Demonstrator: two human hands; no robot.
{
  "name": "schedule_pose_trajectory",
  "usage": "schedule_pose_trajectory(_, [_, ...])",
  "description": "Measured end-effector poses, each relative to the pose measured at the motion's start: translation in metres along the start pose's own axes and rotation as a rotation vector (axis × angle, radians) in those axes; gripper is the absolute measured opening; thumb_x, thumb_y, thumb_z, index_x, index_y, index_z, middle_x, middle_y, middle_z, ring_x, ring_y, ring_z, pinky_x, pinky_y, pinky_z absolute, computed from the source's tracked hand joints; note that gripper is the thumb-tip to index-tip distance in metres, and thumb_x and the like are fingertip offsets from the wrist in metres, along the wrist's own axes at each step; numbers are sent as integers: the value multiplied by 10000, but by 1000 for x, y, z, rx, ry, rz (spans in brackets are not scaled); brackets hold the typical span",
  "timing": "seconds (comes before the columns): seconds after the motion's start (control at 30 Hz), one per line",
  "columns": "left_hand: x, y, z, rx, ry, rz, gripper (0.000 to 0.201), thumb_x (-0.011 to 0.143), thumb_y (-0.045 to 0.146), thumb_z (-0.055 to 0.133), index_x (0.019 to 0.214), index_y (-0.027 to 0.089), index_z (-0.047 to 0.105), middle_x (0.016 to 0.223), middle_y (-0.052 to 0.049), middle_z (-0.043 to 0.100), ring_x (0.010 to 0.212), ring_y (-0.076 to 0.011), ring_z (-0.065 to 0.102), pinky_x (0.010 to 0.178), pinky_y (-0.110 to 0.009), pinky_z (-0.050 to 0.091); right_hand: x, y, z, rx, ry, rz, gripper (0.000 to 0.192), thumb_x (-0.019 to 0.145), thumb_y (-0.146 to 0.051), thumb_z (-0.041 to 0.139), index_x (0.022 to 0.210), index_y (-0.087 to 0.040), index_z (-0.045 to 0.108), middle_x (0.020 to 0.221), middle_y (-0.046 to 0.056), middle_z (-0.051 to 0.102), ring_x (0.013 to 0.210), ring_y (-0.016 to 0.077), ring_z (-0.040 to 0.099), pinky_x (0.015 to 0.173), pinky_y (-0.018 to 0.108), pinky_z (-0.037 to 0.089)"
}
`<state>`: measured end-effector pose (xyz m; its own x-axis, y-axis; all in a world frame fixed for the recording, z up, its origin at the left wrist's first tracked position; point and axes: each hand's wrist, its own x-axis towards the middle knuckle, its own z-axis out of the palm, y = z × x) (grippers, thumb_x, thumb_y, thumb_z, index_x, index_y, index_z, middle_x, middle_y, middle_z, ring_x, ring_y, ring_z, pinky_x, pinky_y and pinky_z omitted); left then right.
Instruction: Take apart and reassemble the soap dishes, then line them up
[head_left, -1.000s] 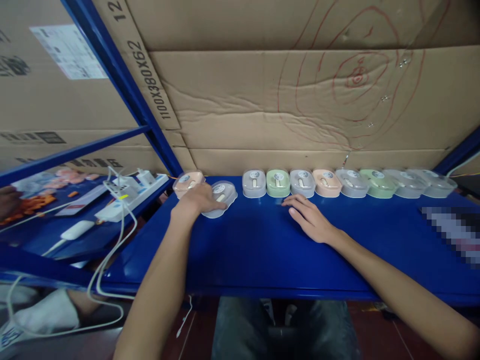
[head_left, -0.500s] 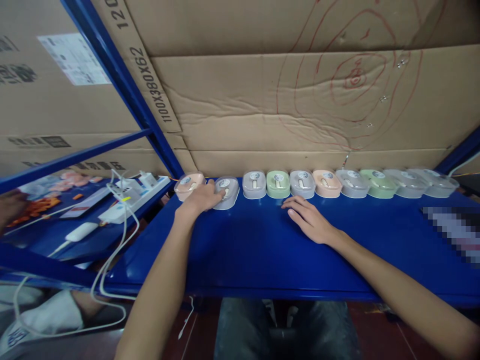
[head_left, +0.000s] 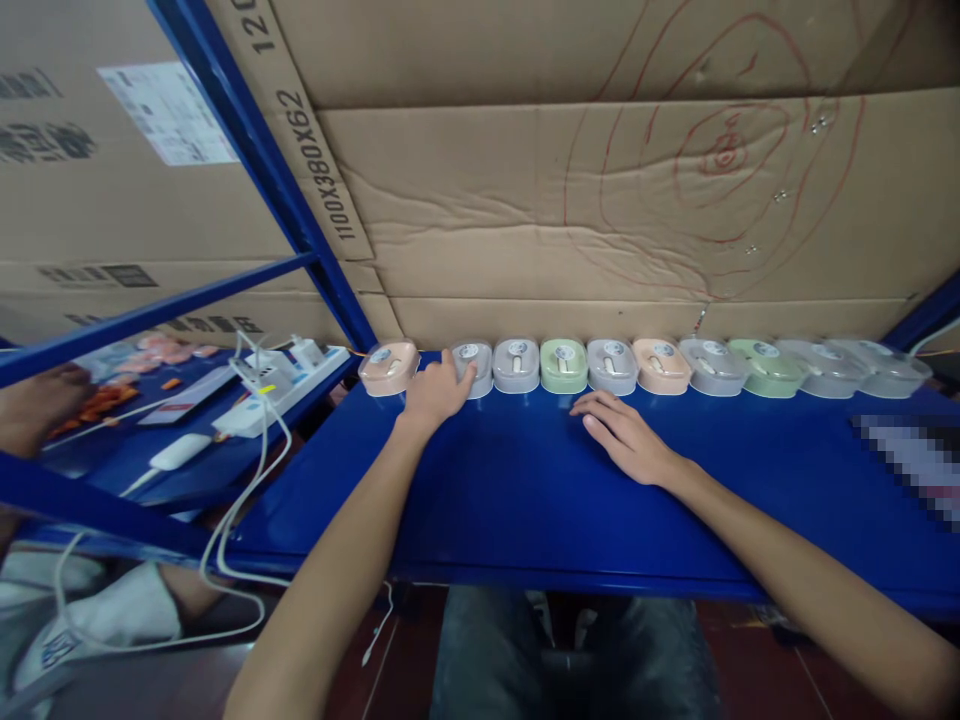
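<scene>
Left fingertips [head_left: 463, 372]: I am seeing them pressing against the front and left side of the grey case [head_left: 472, 368], just left of frame centre; fingers extended and loosely spread, touching, not wrapped round it. The case is sitting flat on the blue shelf [head_left: 525, 500], at the back edge, its right side just beside the next grey case [head_left: 516, 365].

Left hand [head_left: 435, 392]: lying palm down in front of the grey case, forearm running down to the lower left of the frame.

Right hand [head_left: 626, 440]: resting flat on the shelf right of centre, fingers relaxed and released, holding nothing. Its fingertips are lying near, but apart from, the row behind them.

Row of cases, left to right across the middle of the frame: peach case [head_left: 388, 366], standing apart to the left of my left hand; then the two greys, a green case [head_left: 564, 365], and further grey, peach and green ones running to the right edge.

Backing: cardboard sheet [head_left: 600, 200] with red scribbles, filling the upper frame.

Left of frame: white power strip [head_left: 281, 385] with cables on a neighbouring shelf.
</scene>
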<state>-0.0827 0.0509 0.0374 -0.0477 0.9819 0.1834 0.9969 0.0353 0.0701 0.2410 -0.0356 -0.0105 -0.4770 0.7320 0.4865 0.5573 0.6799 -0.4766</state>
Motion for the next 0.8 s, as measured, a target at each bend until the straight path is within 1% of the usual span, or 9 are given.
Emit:
schedule_pose_trajectory(0.13, [3,0,9,-5,64,-5,632,1115,573,315,1399,77,587,1246,-278,768,1222,-449,740,1007,-489,551,0,2,0,-11,-1,2,363,1171,-472,388,1275,-290,684,1315,95,694,1273,301,676,1143,562,544])
schedule_pose_trajectory(0.23, [5,-2,14,-15,85,-8,627,1120,580,309,1402,93,587,1249,-268,770,1204,-438,748,1010,-480,548,-1,2,0,-16,-5,0,357,1173,-467,387,1276,-289,679,1325,96,692,1282,298,673,1148,564,544])
schedule_pose_trajectory(0.4, [8,-5,18,-61,93,0,642,1118,609,303,1404,108,585,1293,-267,757,1226,-435,738,1048,-488,525,-1,1,0,-19,-11,2,353,1175,-456,387,1263,-287,684,1313,94,701,1260,299,683,1134,583,557])
schedule_pose_trajectory(0.63, [13,-9,25,-97,111,-29,658,1114,638,304,1376,112,601,1302,-271,751,1232,-436,733,1040,-488,526,0,1,-1,-23,-11,-6,369,1173,-469,385,1253,-287,696,1299,96,704,1245,298,691,1119,572,571])
schedule_pose_trajectory(0.8, [13,-9,22,-118,100,-36,656,1112,640,315,1371,108,599,1288,-276,754,1234,-445,731,1018,-492,536,0,-1,-1,-20,-7,0,379,1172,-477,386,1256,-289,704,1306,96,704,1265,297,684,1136,557,558])
